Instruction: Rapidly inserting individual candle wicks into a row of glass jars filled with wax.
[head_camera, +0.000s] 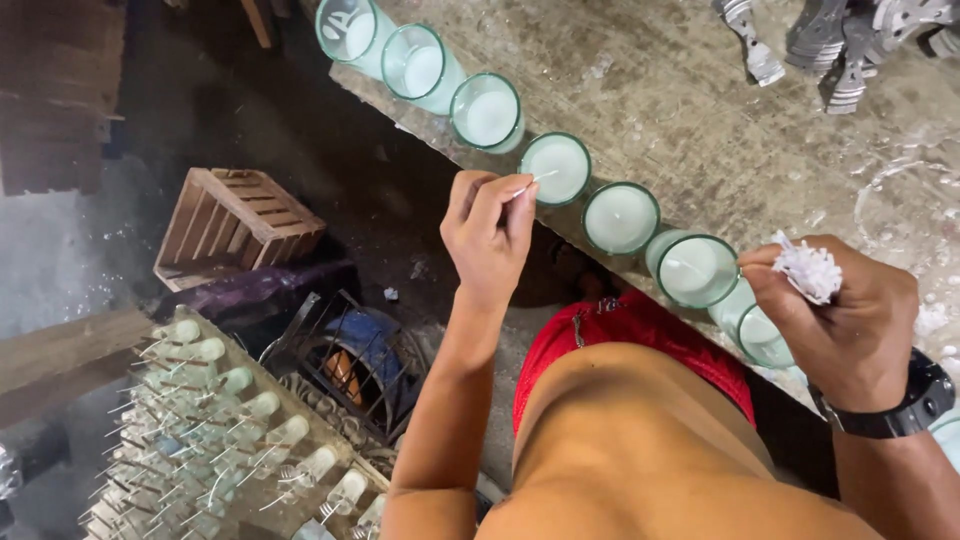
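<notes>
Seven or so wax-filled glass candles lined along the bench edge, upper middle to right of frame; left hand pinched narrow on a thin white wick, tip just over the fourth glass. Right hand, right of frame, closed around a bundle of white wicks. Likely risks: wick set off-centre or leaning in the wax, or a knocked glass tipping off the bench edge.
</notes>
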